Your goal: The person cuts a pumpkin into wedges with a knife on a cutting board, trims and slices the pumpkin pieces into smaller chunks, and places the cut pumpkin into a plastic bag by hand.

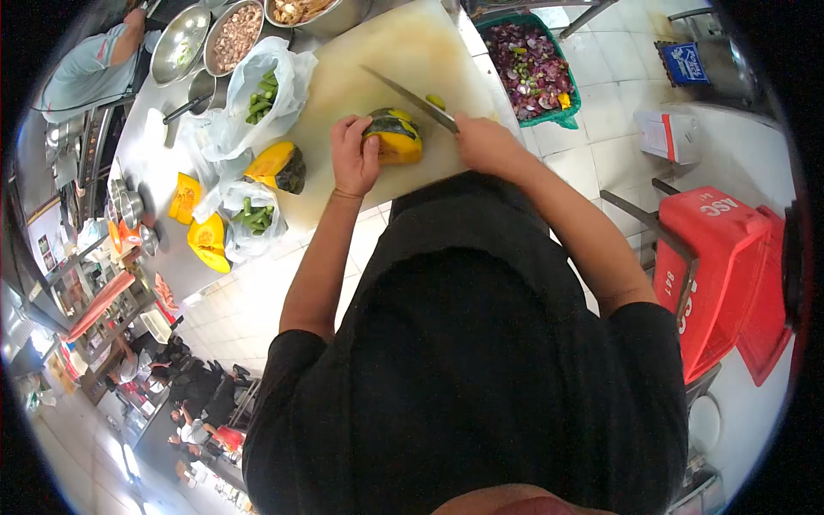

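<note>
On the cutting board (343,86) rests a piece of pumpkin (397,146) with dark green rind and orange flesh. My left hand (355,159) grips its left side, fingers on the rind. My right hand (485,142) is closed round the handle of a knife (412,98), whose blade points up and left, just beyond the pumpkin. A small green scrap (436,101) lies beside the blade. Another pumpkin piece (276,166) sits at the board's left edge, and two orange wedges (185,198) (208,242) lie further left on the steel table.
Plastic bags (292,81) (268,225) hold green vegetables. Metal bowls (180,45) (236,39) stand at the back left. A green-lined bin (562,77) of scraps stands right of the table. Red crates (708,257) are at far right. Another person (94,69) is at upper left.
</note>
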### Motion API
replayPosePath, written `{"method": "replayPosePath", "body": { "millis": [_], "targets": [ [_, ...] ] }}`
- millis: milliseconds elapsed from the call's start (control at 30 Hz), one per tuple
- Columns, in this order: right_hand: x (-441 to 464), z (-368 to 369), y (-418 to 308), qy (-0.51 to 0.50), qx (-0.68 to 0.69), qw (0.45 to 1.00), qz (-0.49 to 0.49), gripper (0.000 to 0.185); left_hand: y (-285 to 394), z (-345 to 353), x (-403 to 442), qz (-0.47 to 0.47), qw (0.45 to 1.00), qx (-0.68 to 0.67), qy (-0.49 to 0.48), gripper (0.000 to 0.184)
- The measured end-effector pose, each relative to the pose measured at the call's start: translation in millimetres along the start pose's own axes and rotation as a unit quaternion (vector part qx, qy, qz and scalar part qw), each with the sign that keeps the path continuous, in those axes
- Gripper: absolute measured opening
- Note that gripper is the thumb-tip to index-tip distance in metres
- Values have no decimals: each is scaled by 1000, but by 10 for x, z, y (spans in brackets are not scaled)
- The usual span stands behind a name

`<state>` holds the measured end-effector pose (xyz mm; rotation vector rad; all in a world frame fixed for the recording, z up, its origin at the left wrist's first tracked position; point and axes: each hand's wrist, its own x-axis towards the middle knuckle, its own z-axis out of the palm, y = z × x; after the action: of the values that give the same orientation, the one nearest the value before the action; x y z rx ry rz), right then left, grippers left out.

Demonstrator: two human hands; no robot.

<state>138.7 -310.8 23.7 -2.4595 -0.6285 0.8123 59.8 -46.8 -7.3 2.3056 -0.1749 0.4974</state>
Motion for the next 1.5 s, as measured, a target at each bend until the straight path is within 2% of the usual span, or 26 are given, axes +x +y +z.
{"method": "replayPosePath", "body": {
  "millis": [33, 133, 267, 533, 833, 933, 1167, 1233, 1433, 1500],
  "targets": [
    [-46, -21, 31, -1, -1, 999, 33, 22, -22, -7, 24, 5, 1000, 0, -10, 30],
    [-93, -137, 15, 18, -18, 999, 45, 22, 11, -24, 196, 24, 998, -1, -55, 31],
    [-248, -334, -234, 20, -55, 998, -34, 21, 31, -13, 276, 16, 998, -5, -66, 37],
    [-323, -482, -258, 6, -136, 983, -123, 21, 234, 131, -30, -29, 999, 35, 13, 46],
    [-31, -273, -177, -2, -94, 989, -114, 18, 150, 306, -22, -38, 997, 50, 48, 45],
    [148, -91, -138, 37, -68, 989, -127, 15, 149, 300, 2, -35, 997, 49, 47, 45],
    [362, -100, -136, 35, -65, 989, -130, 22, 183, 276, 12, -43, 997, 50, 35, 46],
    [309, -149, -138, 29, -53, 988, -141, 23, 207, 256, 64, -13, 997, 56, 41, 43],
    [1, -92, 44, -53, -8, 999, -4, 25, 96, 245, 73, -16, 999, 22, 33, 41],
    [-1, -65, 68, -19, 15, 999, 29, 25, 86, 222, 120, -14, 1000, 13, 23, 41]
  ]
}}
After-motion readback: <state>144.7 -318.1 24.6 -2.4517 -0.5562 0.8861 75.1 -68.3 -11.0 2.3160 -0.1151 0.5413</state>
